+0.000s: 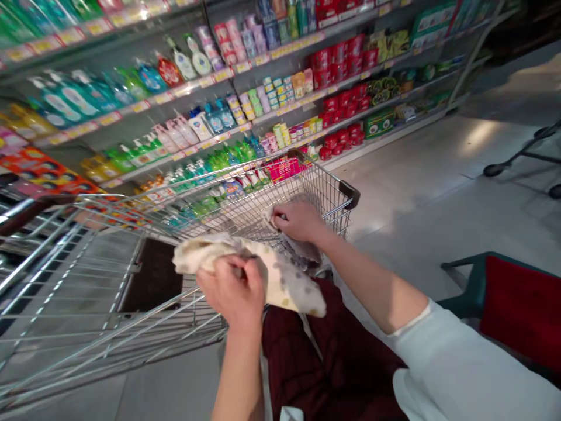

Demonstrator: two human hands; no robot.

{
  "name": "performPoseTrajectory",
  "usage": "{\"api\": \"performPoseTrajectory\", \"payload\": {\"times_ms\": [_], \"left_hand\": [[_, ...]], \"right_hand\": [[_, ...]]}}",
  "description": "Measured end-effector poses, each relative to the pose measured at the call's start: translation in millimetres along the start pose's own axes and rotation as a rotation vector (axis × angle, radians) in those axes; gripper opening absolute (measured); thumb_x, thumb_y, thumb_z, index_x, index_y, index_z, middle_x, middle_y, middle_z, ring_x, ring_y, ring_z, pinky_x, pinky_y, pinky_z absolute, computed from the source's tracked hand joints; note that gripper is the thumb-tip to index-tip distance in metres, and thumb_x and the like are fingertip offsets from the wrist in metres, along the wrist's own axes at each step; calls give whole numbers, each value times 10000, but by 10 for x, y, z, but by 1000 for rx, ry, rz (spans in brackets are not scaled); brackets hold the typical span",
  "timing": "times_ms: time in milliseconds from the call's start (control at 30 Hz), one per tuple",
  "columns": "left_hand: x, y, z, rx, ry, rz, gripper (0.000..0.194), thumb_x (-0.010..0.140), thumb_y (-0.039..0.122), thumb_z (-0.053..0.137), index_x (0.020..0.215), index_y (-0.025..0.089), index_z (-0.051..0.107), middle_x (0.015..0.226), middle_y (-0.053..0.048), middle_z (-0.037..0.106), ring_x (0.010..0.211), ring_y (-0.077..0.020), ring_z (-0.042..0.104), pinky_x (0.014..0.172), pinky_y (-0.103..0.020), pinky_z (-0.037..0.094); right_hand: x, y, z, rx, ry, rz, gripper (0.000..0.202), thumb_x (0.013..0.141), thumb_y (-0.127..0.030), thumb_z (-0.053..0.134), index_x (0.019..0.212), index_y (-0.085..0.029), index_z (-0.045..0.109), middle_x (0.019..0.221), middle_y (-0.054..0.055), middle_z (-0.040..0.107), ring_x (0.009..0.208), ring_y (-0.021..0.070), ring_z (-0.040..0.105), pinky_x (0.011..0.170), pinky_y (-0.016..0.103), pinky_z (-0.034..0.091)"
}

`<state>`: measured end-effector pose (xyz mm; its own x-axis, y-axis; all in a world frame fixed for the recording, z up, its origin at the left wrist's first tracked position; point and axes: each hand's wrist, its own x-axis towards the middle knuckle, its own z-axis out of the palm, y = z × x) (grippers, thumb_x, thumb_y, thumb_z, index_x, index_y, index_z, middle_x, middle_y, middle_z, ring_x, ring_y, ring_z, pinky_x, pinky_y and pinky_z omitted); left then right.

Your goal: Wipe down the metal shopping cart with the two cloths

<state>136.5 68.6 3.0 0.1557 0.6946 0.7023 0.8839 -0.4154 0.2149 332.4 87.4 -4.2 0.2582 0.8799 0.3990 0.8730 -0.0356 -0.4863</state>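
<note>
No brand or label can be read: the shelf price strips and the bottle labels are too small and blurred. The store shelving carries rows of soap and detergent bottles, red tins and small tubs, and runs along behind a wire shopping cart that stands between the person and the shelves. A pink tag hangs on the cart's far wall, its print illegible. A red-seated chair sits to the right on the tiled floor. A cream spotted cloth lies bunched over the cart's near rim. The left hand has its fingers curled tight around the cloth's near fold. The right hand has its fingers pressed together, pinching the cloth's far end against the cart's rim.
</note>
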Motion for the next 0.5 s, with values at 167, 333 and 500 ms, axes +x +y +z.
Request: {"api": "performPoseTrajectory", "payload": {"times_ms": [167, 333, 500], "left_hand": [[421, 141, 140, 154, -458, 83, 281, 928, 309, 351, 1006, 238, 612, 1010, -66, 624, 775, -227, 598, 613, -315, 376], [351, 171, 185, 317, -468, 163, 437, 977, 443, 249, 912, 211, 613, 960, -57, 667, 682, -210, 613, 531, -278, 260], [309, 168, 203, 397, -388, 177, 448, 984, 448, 235, 901, 213, 607, 942, -34, 671, 651, -201, 607, 497, -283, 160]], "right_hand": [[-526, 136, 346, 104, 592, -184, 193, 857, -294, 502, 935, -179, 637, 999, 113, 634, 985, 237, 550, 820, 370, 468], [-1168, 384, 943, 48, 582, -324, 205, 829, -159, 527, 984, -204, 654, 1094, 103, 631, 1129, 244, 515, 967, 436, 459], [-1530, 684, 1501, -22, 120, -175, 315, 792, -53, 494, 980, -211, 691, 1097, 87, 652, 1100, 229, 532, 1005, 393, 448]]}}
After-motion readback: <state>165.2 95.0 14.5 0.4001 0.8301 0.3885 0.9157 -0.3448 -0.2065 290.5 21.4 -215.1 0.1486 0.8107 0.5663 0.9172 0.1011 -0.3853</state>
